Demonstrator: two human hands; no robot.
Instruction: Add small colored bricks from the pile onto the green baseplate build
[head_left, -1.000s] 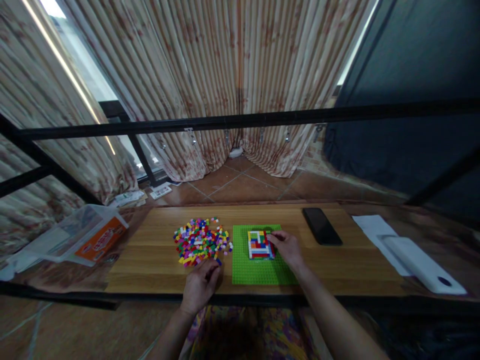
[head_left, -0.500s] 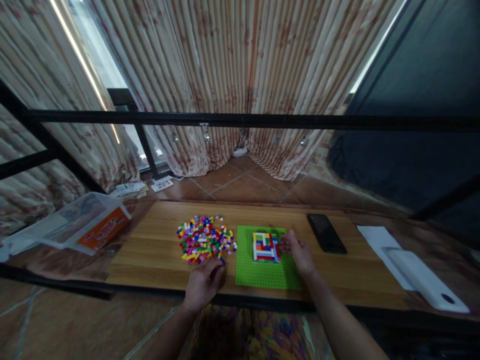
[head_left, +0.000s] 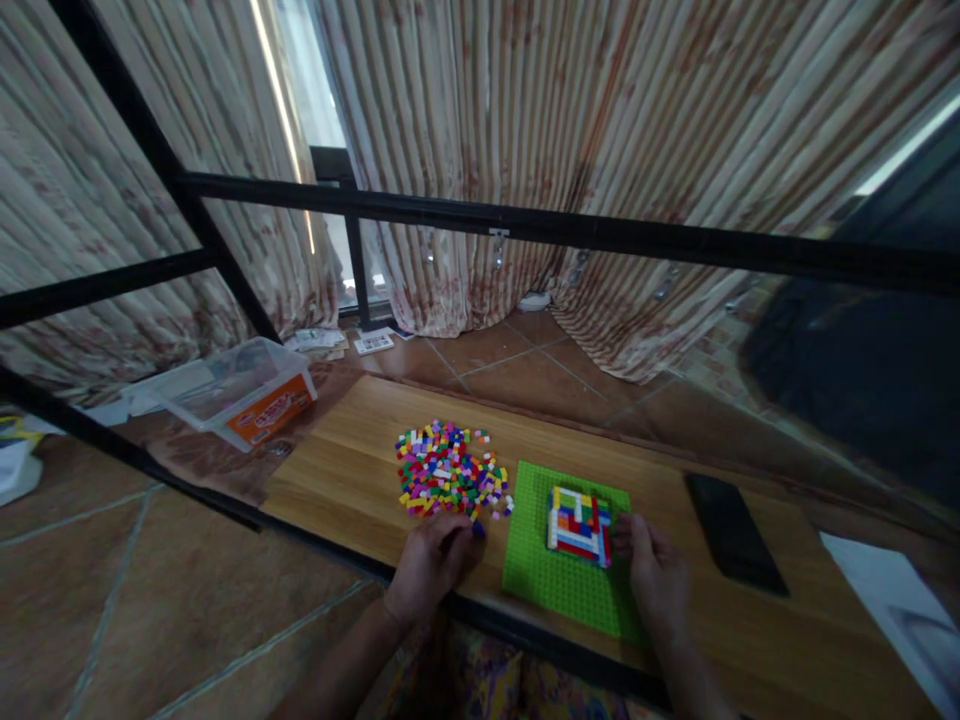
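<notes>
My left hand [head_left: 435, 565] is closed at the near edge of a heap of small multicoloured toy bricks [head_left: 446, 475], with a dark blue brick [head_left: 478, 529] at its fingertips. To the right, a green baseplate [head_left: 559, 595] lies on the wooden table. On it stands a low block build [head_left: 579, 525] of white, red, blue, yellow and other bricks. My right hand [head_left: 656, 570] is over the plate's right edge, its slightly bent fingers apart and close beside the build. Nothing shows in that hand; whether its fingertips touch the build I cannot tell.
A black phone [head_left: 735, 535] lies on the table [head_left: 337, 450] at the right, with white paper [head_left: 892, 600] beyond it. A clear plastic box [head_left: 240, 385] with an orange label stands left of the table. Black metal bars [head_left: 450, 208] cross in front of the curtains.
The view has turned left and tilted, so the table sits slanted and farther right in the picture. Both hands keep nearly the same places beside the bricks and the build.
</notes>
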